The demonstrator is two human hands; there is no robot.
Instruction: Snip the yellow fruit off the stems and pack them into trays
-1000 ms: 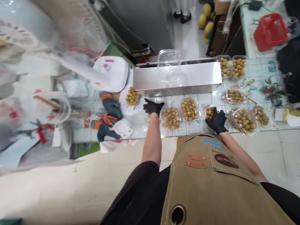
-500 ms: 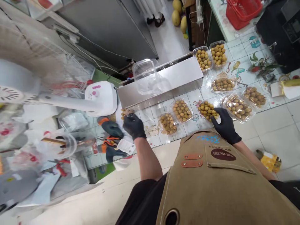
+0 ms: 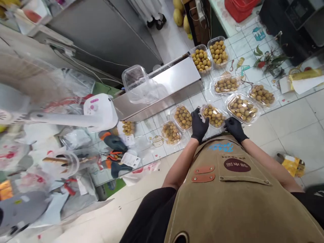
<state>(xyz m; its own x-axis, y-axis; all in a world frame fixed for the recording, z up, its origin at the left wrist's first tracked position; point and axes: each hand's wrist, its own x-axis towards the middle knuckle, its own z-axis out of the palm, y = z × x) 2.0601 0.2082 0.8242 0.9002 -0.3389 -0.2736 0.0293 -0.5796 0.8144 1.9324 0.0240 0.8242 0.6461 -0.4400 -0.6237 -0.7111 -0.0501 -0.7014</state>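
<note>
Both my hands wear black gloves. Between them stands a clear plastic tray of round, yellow-brown, longan-like fruit (image 3: 214,115), with shiny cling film (image 3: 202,114) bunched at its left side. My left hand (image 3: 199,125) is closed on the film at that edge. At the tray's near right corner is my right hand (image 3: 235,129), its fingers curled together; what they grip is hidden. Left of my left hand are two more fruit trays, one larger (image 3: 182,117) and one nearer the counter edge (image 3: 171,132). A wrapped tray (image 3: 242,108) lies just beyond my right hand.
Behind the trays runs a long metal box (image 3: 162,89) with empty clear containers (image 3: 136,82) on top. More fruit trays (image 3: 200,59) stand at the back right. Work gloves (image 3: 113,141), orange-handled pliers (image 3: 115,156) and a white appliance (image 3: 100,113) occupy the left side.
My left hand has moved right, from beside the white appliance to the left edge of the fruit tray. Film now gleams over that tray. My right hand's fingers have closed at its corner.
</note>
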